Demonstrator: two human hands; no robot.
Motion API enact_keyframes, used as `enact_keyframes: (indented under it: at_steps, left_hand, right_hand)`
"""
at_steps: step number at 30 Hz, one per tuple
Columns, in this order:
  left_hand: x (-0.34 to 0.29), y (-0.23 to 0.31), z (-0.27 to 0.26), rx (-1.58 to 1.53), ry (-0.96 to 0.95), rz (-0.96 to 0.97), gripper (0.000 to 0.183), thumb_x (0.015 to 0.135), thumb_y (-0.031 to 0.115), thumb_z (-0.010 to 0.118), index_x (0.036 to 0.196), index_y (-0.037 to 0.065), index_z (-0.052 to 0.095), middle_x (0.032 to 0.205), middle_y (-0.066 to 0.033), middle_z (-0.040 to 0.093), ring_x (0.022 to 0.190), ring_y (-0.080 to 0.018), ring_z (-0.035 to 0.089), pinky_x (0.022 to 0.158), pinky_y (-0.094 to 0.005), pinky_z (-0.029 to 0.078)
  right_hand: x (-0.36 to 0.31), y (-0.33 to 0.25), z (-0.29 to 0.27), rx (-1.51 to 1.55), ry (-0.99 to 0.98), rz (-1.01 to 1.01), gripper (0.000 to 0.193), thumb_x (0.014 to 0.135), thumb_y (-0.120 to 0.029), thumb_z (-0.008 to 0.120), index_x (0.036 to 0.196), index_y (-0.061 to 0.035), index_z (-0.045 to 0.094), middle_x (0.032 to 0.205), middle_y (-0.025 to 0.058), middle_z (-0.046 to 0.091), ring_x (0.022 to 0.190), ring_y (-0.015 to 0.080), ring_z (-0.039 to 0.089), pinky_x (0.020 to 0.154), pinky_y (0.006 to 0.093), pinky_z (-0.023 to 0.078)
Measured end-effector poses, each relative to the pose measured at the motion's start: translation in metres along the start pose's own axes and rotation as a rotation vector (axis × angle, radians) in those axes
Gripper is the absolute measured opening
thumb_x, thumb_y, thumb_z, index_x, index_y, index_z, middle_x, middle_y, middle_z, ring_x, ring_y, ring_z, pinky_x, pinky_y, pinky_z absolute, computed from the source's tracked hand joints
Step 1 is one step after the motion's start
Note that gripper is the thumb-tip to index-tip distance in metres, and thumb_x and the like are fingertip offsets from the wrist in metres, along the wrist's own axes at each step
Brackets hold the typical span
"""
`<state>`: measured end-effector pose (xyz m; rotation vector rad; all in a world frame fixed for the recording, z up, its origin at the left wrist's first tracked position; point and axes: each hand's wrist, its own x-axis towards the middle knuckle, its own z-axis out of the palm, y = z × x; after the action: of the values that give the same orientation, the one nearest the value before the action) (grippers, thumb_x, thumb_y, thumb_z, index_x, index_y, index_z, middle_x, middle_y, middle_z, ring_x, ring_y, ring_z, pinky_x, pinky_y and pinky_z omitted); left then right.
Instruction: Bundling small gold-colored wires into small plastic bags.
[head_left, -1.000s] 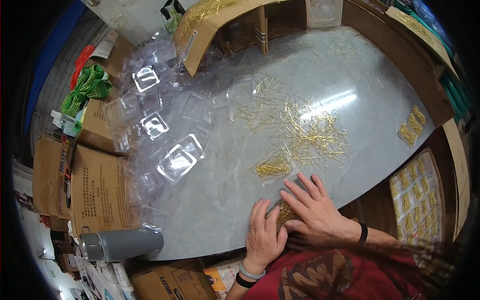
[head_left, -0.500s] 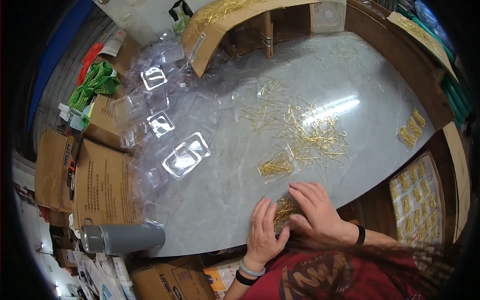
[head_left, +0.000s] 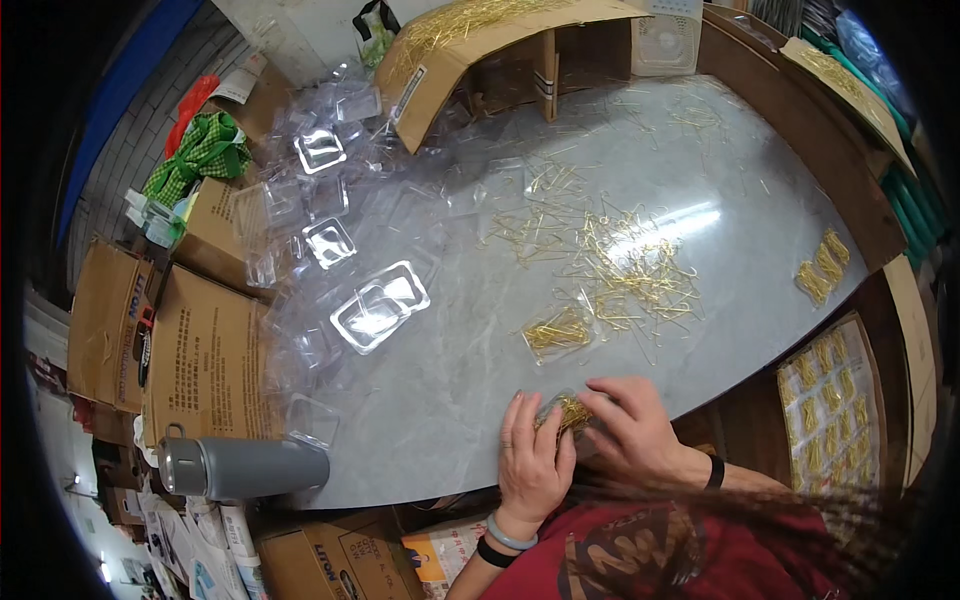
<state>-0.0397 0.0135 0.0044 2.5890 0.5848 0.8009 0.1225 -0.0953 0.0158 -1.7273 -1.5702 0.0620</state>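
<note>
Head view: a small clear plastic clamshell pack of gold wire pins (head_left: 572,412) is pressed between the left hand (head_left: 533,462) and right hand (head_left: 632,430), fingers curled over it, apparently to close it, near the grey marble-look table (head_left: 450,400) edge.

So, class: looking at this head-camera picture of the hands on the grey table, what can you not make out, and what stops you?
- Small clear pack of gold pins: mostly covered by the left hand and right hand; whether it is closed is hidden.
- Loose gold pins: too small and tangled to count.
- Print on the cardboard boxes: bent and blurred near the fisheye rim.
- Grey flask: its far side is out of sight.
</note>
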Motion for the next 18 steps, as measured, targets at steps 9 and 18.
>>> enact_keyframes:
  at_steps: [9, 18]
  left_hand:
    - [-0.010, -0.018, -0.004, -0.540, 0.018, -0.123, 0.073, 0.105, 0.046, 0.050, 0.152, -0.007, 0.034, 0.152, -0.0291, 0.042, 0.141, -0.0460, 0.042, 0.119, -0.0506, 0.033]
    - [-0.012, -0.010, 0.004, -0.860, 0.086, -0.155, 0.102, 0.100, 0.075, 0.032, 0.161, -0.003, 0.012, 0.162, -0.0253, 0.029, 0.152, -0.0403, 0.028, 0.125, -0.0530, 0.023]
  right_hand:
    - [0.008, -0.009, -0.001, -0.143, -0.171, -0.052, 0.073, 0.084, -0.047, 0.076, 0.145, -0.0128, 0.055, 0.153, 0.0200, 0.045, 0.128, 0.0368, 0.051, 0.106, 0.0503, 0.038]
    - [0.012, -0.016, -0.004, -0.183, -0.019, -0.014, 0.065, 0.078, -0.045, 0.080, 0.135, -0.0163, 0.064, 0.148, 0.0147, 0.052, 0.115, 0.0350, 0.054, 0.099, 0.0482, 0.041]
